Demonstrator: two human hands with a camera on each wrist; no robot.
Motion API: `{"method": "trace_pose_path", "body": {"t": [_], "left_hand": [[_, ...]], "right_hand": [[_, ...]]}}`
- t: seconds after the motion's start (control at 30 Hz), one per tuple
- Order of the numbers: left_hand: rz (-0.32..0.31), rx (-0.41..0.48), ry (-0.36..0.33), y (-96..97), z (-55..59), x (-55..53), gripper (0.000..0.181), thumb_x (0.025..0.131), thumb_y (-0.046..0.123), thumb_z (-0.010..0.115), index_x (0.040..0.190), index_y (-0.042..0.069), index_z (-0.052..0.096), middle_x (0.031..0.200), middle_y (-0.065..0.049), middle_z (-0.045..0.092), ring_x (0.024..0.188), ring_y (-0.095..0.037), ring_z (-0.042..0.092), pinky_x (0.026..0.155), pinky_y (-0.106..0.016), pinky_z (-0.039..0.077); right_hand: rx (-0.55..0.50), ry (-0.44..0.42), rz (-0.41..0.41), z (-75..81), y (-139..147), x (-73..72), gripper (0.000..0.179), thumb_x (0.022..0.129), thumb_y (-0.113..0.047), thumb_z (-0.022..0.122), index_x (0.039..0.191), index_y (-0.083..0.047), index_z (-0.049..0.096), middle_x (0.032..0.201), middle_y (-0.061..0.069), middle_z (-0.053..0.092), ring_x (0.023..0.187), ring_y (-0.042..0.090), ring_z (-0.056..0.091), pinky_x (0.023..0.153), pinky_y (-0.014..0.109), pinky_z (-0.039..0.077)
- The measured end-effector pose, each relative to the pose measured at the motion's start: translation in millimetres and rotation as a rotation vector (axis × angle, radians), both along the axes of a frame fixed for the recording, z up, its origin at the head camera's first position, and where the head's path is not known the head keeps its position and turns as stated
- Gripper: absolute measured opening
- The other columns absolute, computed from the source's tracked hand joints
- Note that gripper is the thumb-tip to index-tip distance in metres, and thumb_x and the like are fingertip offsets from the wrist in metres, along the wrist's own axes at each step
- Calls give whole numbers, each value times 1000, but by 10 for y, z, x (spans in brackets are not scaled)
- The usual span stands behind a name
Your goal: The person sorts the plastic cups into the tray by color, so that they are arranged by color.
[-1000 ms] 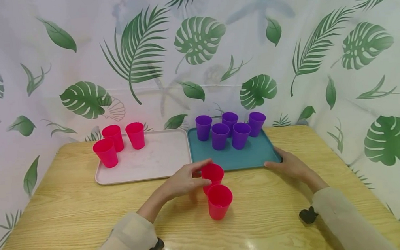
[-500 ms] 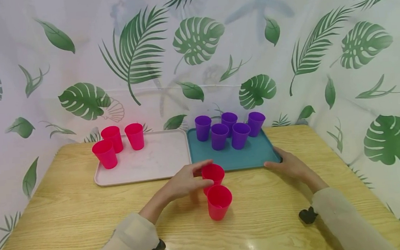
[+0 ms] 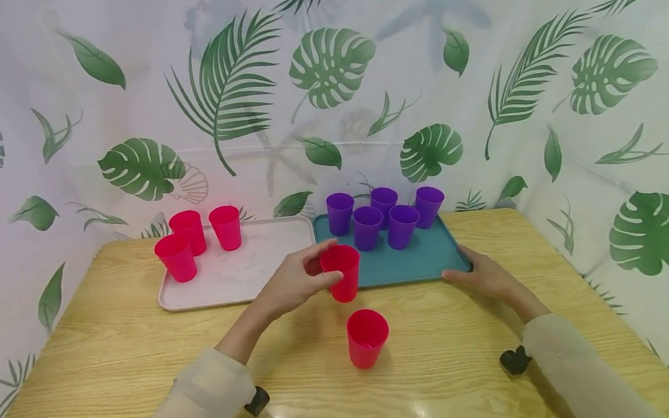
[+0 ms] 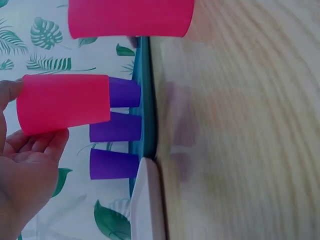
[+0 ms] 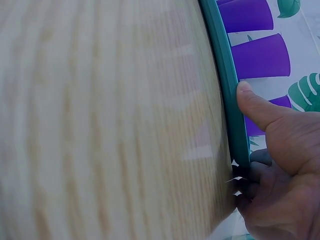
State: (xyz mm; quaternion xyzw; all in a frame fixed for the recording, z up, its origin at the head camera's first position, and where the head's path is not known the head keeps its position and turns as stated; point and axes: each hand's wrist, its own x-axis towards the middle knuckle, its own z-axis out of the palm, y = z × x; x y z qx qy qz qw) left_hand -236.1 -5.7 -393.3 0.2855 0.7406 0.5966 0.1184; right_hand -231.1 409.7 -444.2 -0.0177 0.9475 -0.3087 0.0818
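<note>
My left hand (image 3: 295,280) grips a red plastic cup (image 3: 343,278) near its rim, thumb on one side and fingers on the other. In the left wrist view this red cup (image 4: 65,102) is upright and raised off the table. A second red cup (image 3: 368,342) stands on the table nearer to me. At its front right corner, my right hand (image 3: 486,277) holds the teal tray (image 3: 388,272). In the right wrist view the thumb (image 5: 255,102) lies on the tray's rim while the other fingers curl round the corner. Several purple cups (image 3: 368,229) stand upright on that tray.
Left of the teal tray, edge to edge with it, lies a white tray (image 3: 268,268). Three red cups (image 3: 176,259) stand at its left end. Both trays rest on the wooden table (image 3: 146,371), and a leaf-patterned curtain (image 3: 275,75) hangs right behind.
My left hand has lifted the farther red cup off the table, moving it up and slightly left, away from the other red cup. My right hand has stayed at the tray corner.
</note>
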Motion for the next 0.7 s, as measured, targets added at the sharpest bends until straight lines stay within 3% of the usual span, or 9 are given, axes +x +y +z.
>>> {"method": "trace_pose_path", "body": {"t": [0.2,0.37,0.57,0.7], "left_hand": [[131,5,20,-228,64,-65,69,95,14,75,156,3,45,138,-15,63,116,-26,64,91,-28,56],[266,-65,52,-485,95,-103,71,95,22,75,158,7,43,132,-13,62,105,-26,58,81,-27,54],[364,-122,44,-828,83,-136,76,96,30,74,161,13,39,154,-11,49,130,-32,51,96,-42,57],[433,-139,45,-1047,81,-137,76,98,33,72,162,12,36,156,-15,46,136,-36,47,100,-48,54]], "right_hand": [[0,0,8,1,0,-9,97,102,-48,61,160,11,11,161,40,17,148,57,17,119,66,19],[-4,-3,5,1,-2,-18,97,102,-48,61,160,10,11,161,40,17,148,57,18,119,66,19],[4,-2,0,8,-2,-6,97,102,-49,61,160,10,11,161,40,18,147,58,19,118,67,20],[7,-1,0,12,-10,0,97,102,-49,61,160,10,12,161,40,18,147,58,19,118,67,20]]}}
